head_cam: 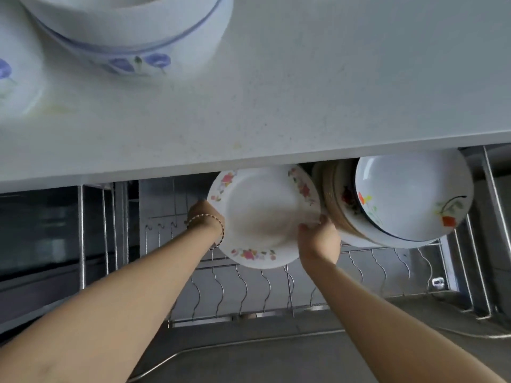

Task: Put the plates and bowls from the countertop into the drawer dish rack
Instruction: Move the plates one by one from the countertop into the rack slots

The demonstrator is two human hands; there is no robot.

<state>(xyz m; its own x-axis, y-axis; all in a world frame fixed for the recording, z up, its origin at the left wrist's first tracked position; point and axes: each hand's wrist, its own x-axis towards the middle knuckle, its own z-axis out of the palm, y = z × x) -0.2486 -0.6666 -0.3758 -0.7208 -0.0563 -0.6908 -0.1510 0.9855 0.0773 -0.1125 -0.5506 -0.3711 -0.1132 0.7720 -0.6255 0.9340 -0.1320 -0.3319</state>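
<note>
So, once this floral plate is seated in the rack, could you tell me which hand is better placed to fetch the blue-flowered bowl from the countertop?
Probably the left hand: the bowl sits at the countertop's left, above that arm, while the right hand grips the plate's right rim.

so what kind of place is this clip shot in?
Most likely a home kitchen: a pale countertop with stacked bowls, and below it a pull-out wire dish rack already holding dishes.

Two hands (206, 217) (318, 239); one floral plate (262, 217); two blue-flowered bowls on countertop (132, 31) (13, 78); racked dishes overlap, count unclear
</note>
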